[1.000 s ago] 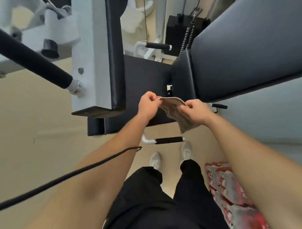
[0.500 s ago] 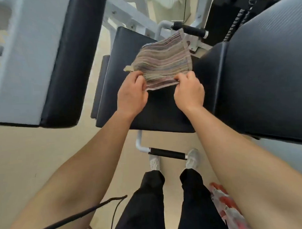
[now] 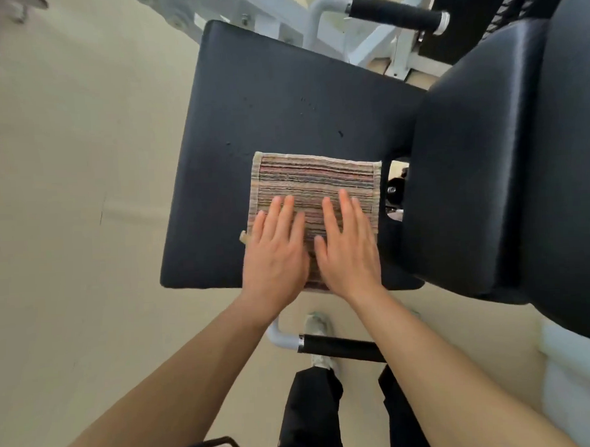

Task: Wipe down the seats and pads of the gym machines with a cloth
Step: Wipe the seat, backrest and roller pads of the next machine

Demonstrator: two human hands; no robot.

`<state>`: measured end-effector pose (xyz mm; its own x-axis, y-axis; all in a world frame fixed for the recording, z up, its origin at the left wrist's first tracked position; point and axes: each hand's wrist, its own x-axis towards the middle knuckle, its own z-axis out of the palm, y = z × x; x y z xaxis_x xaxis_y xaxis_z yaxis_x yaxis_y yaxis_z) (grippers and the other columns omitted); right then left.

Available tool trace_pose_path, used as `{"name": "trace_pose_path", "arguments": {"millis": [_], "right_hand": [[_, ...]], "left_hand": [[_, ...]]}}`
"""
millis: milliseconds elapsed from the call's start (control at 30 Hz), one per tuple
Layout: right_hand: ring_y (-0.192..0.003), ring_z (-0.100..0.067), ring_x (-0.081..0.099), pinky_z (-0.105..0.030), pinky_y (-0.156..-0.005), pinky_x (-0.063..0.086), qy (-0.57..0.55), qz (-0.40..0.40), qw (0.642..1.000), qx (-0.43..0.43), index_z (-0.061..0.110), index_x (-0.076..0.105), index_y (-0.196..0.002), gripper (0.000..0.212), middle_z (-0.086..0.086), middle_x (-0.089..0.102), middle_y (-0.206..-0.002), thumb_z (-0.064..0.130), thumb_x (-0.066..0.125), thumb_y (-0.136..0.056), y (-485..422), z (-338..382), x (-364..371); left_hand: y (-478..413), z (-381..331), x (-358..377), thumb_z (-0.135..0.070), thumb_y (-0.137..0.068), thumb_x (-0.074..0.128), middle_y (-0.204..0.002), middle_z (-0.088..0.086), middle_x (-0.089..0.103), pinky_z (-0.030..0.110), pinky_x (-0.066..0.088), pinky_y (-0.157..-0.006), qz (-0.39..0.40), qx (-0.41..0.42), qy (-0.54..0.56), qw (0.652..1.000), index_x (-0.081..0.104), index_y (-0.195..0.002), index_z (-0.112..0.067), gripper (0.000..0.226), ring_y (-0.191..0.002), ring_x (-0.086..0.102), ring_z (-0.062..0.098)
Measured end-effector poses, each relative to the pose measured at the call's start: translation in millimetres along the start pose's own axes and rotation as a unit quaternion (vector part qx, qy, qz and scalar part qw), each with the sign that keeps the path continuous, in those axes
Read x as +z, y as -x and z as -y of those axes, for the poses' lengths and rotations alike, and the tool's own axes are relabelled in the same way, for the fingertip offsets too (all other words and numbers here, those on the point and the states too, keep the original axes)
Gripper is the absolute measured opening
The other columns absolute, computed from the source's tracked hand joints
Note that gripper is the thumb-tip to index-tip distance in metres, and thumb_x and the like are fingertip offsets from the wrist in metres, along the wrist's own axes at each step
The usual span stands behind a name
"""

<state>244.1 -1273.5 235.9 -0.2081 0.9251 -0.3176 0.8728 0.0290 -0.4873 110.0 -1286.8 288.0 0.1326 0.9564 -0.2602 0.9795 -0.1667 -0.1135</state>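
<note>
A striped, multicoloured cloth (image 3: pixel 315 177) lies spread flat on the black padded seat (image 3: pixel 276 100) of a gym machine, near the seat's front right. My left hand (image 3: pixel 276 254) and my right hand (image 3: pixel 348 251) rest palm down side by side on the cloth's near half, fingers extended and slightly apart, pressing it onto the seat. The black back pad (image 3: pixel 505 155) rises at the right of the seat.
A black-grip handle (image 3: pixel 341 347) on a white tube juts out below the seat's front edge, above my shoes. Another black grip (image 3: pixel 396 10) and white frame tubes sit behind the seat. Beige floor spreads to the left. A black cable (image 3: pixel 201 445) hangs by my left forearm.
Earlier both hands held the cloth up by its edge, unfolding it above the seat. Now the cloth lies flat on the seat with both palms on it. The view has tipped down over the seat.
</note>
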Motion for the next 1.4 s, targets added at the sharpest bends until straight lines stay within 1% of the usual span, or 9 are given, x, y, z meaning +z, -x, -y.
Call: {"name": "trace_pose_path", "arguments": {"millis": [100,367,467,667,833,1000,1133,1300,1400], "right_hand": [[-0.154,-0.023,-0.013,-0.047,-0.126,0.004,0.015,-0.006,1.000,0.009,0.021,-0.007,-0.158,0.064,-0.006,-0.016,-0.167,0.044,0.017,-0.104,-34.7,-6.1,16.3],[-0.155,-0.019,-0.008,-0.042,-0.126,-0.001,0.022,-0.111,0.993,0.032,0.022,-0.001,-0.160,0.063,-0.002,-0.010,-0.168,0.045,0.014,-0.103,-196.4,-18.8,-27.4],[-0.155,-0.019,-0.007,-0.044,-0.126,0.001,0.003,-0.124,0.992,0.033,0.020,0.000,-0.160,0.063,-0.003,-0.007,-0.168,0.044,0.014,-0.103,-185.2,-19.5,-18.1],[-0.154,-0.019,-0.014,-0.044,-0.126,0.000,-0.001,-0.052,0.998,0.033,0.021,-0.008,-0.158,0.063,-0.002,-0.016,-0.167,0.045,0.013,-0.104,-78.2,-1.6,21.0],[-0.154,-0.018,-0.011,-0.043,-0.126,-0.001,-0.013,-0.097,0.994,0.056,0.023,-0.005,-0.159,0.062,0.001,-0.013,-0.167,0.044,0.014,-0.103,-154.8,-8.6,-8.6],[-0.154,-0.018,-0.010,-0.044,-0.126,0.001,0.021,-0.112,0.992,0.048,0.024,-0.003,-0.159,0.062,0.000,-0.012,-0.168,0.045,0.012,-0.103,-215.0,-21.4,-28.6],[-0.154,-0.021,-0.013,-0.044,-0.125,-0.003,0.033,-0.100,0.994,0.005,0.021,-0.005,-0.159,0.063,-0.003,-0.013,-0.167,0.045,0.013,-0.104,-185.6,6.7,-19.9],[-0.154,-0.023,-0.012,-0.047,-0.125,0.002,0.042,-0.031,0.990,-0.128,0.019,-0.002,-0.160,0.064,-0.005,-0.012,-0.167,0.046,0.017,-0.105,-76.5,68.3,28.6],[-0.155,-0.021,-0.007,-0.046,-0.125,0.006,0.028,-0.022,0.987,-0.155,0.021,0.001,-0.160,0.063,-0.002,-0.008,-0.168,0.046,0.018,-0.104,-78.8,74.1,31.5]], "left_hand": [[-43.2,3.5,26.9,-0.038,-0.106,0.030,-0.167,0.011,0.012,0.047,0.015,-0.124,-0.006,-0.001,0.003,1.000,0.019,-0.158,-0.010,0.061,-0.154,0.010,0.027],[-207.5,30.9,12.5,-0.045,-0.105,0.018,-0.168,0.003,0.010,0.042,0.010,-0.125,-0.082,-0.010,0.013,0.996,0.014,-0.160,-0.018,0.061,-0.155,0.007,0.020],[-196.4,29.5,17.0,-0.044,-0.106,0.019,-0.168,0.004,0.008,0.044,0.011,-0.125,-0.092,-0.003,0.011,0.996,0.013,-0.160,-0.018,0.060,-0.155,0.007,0.022],[-99.2,36.5,34.1,-0.045,-0.107,0.022,-0.168,0.003,0.002,0.044,0.011,-0.126,-0.028,0.021,-0.002,0.999,0.009,-0.160,-0.020,0.061,-0.155,0.001,0.021],[-174.4,33.2,21.7,-0.044,-0.105,0.023,-0.167,0.005,0.017,0.045,0.017,-0.124,-0.077,0.012,-0.005,0.997,0.020,-0.159,-0.019,0.059,-0.154,0.014,0.024],[-237.2,46.5,7.5,-0.048,-0.104,0.021,-0.167,0.003,0.017,0.044,0.016,-0.124,-0.081,0.036,-0.001,0.996,0.021,-0.159,-0.022,0.061,-0.154,0.016,0.023],[-193.9,66.6,10.9,-0.048,-0.105,0.020,-0.167,0.004,0.012,0.045,0.015,-0.124,-0.088,0.009,0.002,0.996,0.016,-0.160,-0.020,0.062,-0.154,0.012,0.023],[-33.6,101.2,26.2,-0.049,-0.105,0.014,-0.168,0.002,-0.007,0.044,0.007,-0.125,-0.018,-0.096,-0.010,0.995,-0.001,-0.160,-0.020,0.064,-0.155,-0.003,0.020],[-21.9,113.0,28.5,-0.049,-0.104,0.015,-0.168,0.003,-0.005,0.045,0.009,-0.125,-0.007,-0.108,-0.017,0.994,0.000,-0.160,-0.019,0.065,-0.155,-0.003,0.021]]}}
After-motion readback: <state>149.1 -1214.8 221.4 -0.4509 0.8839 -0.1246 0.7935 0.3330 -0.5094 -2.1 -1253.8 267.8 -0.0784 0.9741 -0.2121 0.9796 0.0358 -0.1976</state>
